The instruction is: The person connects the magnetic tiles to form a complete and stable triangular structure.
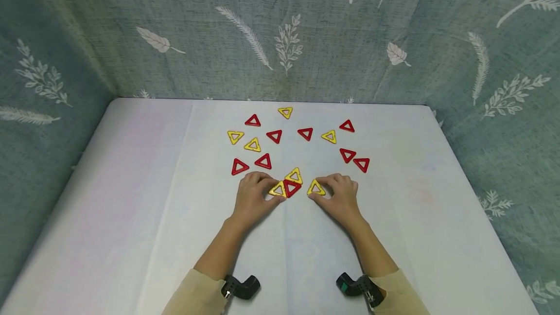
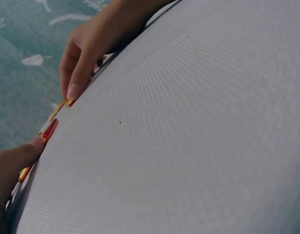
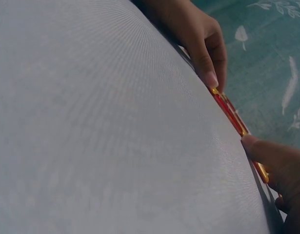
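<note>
Hollow plastic triangle tiles in red and yellow lie on a white-covered table. My left hand (image 1: 255, 194) pinches a yellow triangle (image 1: 275, 194) between thumb and fingers, flat against the left side of a red triangle (image 1: 294, 183). Another yellow triangle (image 1: 300, 176) sits against the red one's upper edge. A short gap to the right, my right hand (image 1: 340, 198) pinches a separate yellow triangle (image 1: 317, 193) by its side and lower corner. In the left wrist view, the red triangle (image 2: 50, 130) appears edge-on beside my left thumb. The fingertips behind the tiles are partly hidden.
Several loose triangles lie farther back, among them a red triangle (image 1: 234, 166) on the left, a yellow triangle (image 1: 334, 136) and a red triangle (image 1: 361, 160) on the right. A green leaf-print cloth (image 1: 197, 62) hangs behind the white table (image 1: 131, 183).
</note>
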A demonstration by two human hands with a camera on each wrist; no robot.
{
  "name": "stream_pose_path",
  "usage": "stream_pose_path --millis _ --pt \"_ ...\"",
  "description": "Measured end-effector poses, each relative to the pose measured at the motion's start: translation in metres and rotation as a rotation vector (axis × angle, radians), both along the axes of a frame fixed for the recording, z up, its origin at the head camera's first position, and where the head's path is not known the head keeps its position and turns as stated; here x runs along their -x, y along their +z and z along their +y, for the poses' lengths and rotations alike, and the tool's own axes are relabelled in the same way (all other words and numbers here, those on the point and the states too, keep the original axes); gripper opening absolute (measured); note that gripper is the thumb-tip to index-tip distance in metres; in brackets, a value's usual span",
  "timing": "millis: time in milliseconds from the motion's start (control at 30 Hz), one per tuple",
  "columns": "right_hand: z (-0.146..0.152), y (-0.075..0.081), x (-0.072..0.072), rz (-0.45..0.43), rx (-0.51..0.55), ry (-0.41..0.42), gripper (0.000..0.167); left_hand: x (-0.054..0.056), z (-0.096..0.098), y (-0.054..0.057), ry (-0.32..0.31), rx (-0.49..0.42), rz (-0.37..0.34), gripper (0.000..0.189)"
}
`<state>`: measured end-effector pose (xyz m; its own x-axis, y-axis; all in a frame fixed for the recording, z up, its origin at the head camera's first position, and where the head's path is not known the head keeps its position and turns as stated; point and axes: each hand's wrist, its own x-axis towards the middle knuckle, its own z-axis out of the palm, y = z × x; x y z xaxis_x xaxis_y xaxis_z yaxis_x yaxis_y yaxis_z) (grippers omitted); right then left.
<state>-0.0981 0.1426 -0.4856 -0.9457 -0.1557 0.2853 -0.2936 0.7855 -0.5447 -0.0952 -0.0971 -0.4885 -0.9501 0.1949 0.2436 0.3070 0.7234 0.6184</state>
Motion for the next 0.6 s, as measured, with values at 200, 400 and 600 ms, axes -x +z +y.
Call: stream_pose_path --millis 200,400,600 --pt "-0.003 -0.004 -0.002 0.066 -0.008 0.073 0.044 -0.001 0.002 -0.001 0.013 0.013 0.032 0.039" --pt "-0.007 -0.004 -0.004 0.113 -0.040 0.125 0.045 -0.006 0.008 0.000 0.016 0.077 0.098 0.040" --pt "-0.008 -0.005 -0.004 0.159 -0.061 0.142 0.047 -0.008 0.011 0.001 0.033 0.098 0.153 0.039"
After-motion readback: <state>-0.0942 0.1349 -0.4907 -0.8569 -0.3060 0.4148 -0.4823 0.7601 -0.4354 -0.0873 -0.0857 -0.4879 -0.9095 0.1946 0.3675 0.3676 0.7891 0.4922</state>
